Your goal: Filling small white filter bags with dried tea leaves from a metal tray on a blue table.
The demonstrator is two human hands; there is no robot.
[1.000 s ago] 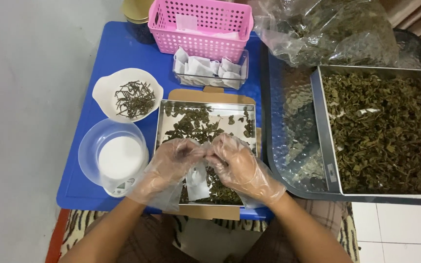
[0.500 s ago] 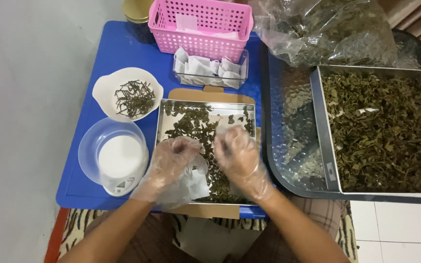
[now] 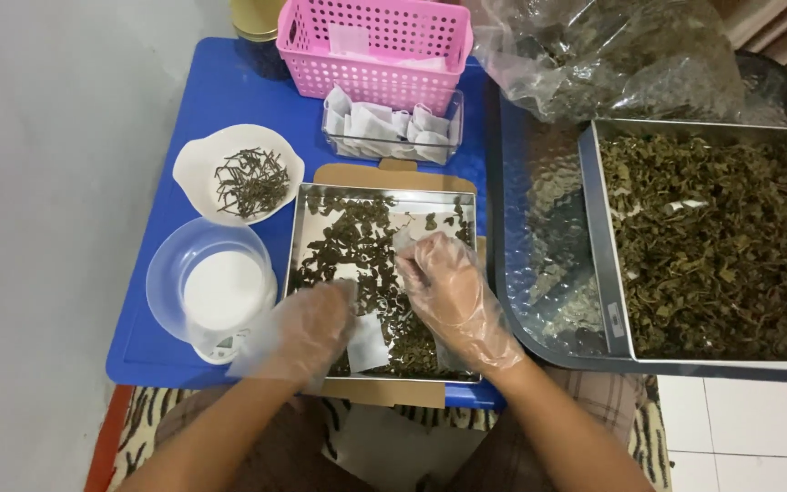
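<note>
Hands parted, left hand (image 3: 307,330) fingers gripping white pouch (image 3: 366,342), right hand (image 3: 448,292) pinching leaves (image 3: 357,251)

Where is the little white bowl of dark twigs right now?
The white bowl of twigs sits on the blue table, left of the small metal tray and just above the clear bowl on the scale.

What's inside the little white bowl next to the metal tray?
The white bowl holds a small heap of thin dark stems. They cover the middle of its bottom, so anything lying beneath them is hidden. The small metal tray beside it holds dried leaves.
</note>
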